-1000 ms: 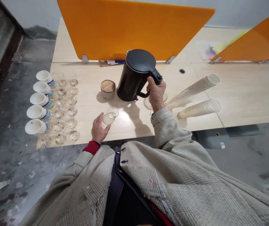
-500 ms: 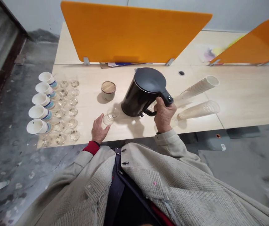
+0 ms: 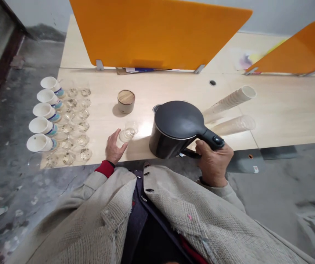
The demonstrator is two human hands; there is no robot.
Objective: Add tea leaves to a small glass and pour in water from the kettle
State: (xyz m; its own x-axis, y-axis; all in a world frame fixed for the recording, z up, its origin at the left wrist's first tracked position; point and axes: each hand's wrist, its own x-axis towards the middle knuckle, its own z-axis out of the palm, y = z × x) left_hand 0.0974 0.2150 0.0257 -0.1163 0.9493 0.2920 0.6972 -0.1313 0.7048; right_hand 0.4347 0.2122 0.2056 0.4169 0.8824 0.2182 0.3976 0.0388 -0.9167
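Kettle [image 3: 177, 126], clear cup [image 3: 136, 127], dark specks [image 3: 130, 131] seemingly inside

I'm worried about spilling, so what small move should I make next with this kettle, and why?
I'd probably ease the kettle left until its spout is above the clear cup: your right hand holds the handle, the spout faces left but isn't over the cup, and your left hand is beside that cup.

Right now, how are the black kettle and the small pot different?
The black kettle is bigger and has a handle; the small pot shows none. The kettle is in the right grip; the pot stands on the table. The kettle's top is black; the pot's is wood-coloured. Both look round.
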